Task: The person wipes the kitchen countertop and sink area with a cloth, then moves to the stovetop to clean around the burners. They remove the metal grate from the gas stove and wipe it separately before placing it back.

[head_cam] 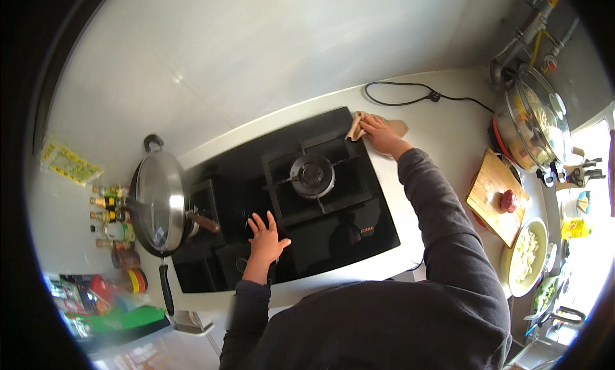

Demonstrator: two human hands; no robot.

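Note:
My right hand (380, 135) presses down on a tan cloth (396, 128) at the back right corner of the black glass gas cooktop (331, 247). Part of the cloth lies on the white counter. My left hand (265, 242), with its fingers spread and nothing in it, is over the middle front of the cooktop. Between the hands is the right burner (312, 175) with its black pan support; no pot stands on it. A pan with a glass lid (161, 202) is over the left burner.
Sauce bottles (113, 216) line the left wall. A black power cord (401, 84) runs to a glass-lidded steamer (533, 120) at the right. Near it are a wooden board (487, 192) with a piece of raw meat (509, 201) and a bowl of chopped food (526, 257).

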